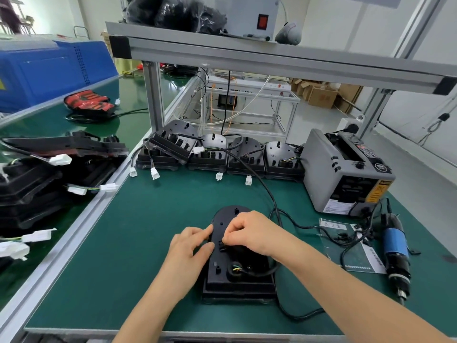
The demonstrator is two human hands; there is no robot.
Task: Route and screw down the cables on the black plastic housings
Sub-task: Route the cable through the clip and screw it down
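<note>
Nearest the camera, two bare forearms reach in from the near edge. The left hand [190, 246] lies with its fingers almost straight and slack, its fingertips and thumb touching the left rim of the black plastic housing [243, 280] and holding nothing. The right hand [249, 233] is curled, its thumb and forefinger pinched on a small black part [220, 244] at the housing's middle; whether this is a clip or the cable cannot be told.

The green bench mat [123, 243] carries everything. An aluminium frame [272, 60] spans the far side, and a blue case [54, 68] stands at far left. A stack of further housings [37, 184] lies on the bench to the left. A grey tape dispenser [341, 174] sits at far right, just beside a row of housings [222, 157] along the far edge.

The housing lies flat at near centre, rounded end far. An electric screwdriver [394, 248] lies to the right beside a clear bag [351, 256] of small black pieces. The black cable [259, 273] curves across the housing's near half. White connectors [155, 173] hang from the row.
</note>
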